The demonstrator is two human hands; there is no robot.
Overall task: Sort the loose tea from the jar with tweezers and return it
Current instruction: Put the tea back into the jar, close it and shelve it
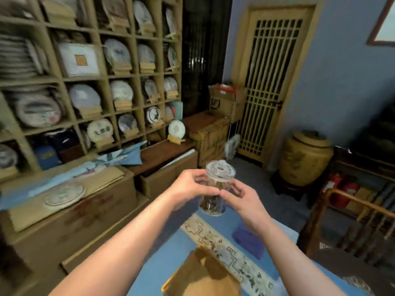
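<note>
A clear glass jar point(216, 184) with a clear lid on top is held upright in the air above the far end of the table. Dark loose tea point(210, 202) fills its lower part. My left hand point(191, 188) wraps the jar's left side, thumb across the front. My right hand point(242, 196) grips the jar's right side, thumb tip nearly meeting the left thumb. No tweezers are visible in this view.
A blue table cloth point(171, 253) with a pale patterned runner point(224, 244) lies below the hands. A brown board or box point(203, 276) sits at the near edge. Shelves of tea cakes point(119, 60) and crates stand left; a big ceramic urn point(305, 157) and wooden chair point(352, 221) right.
</note>
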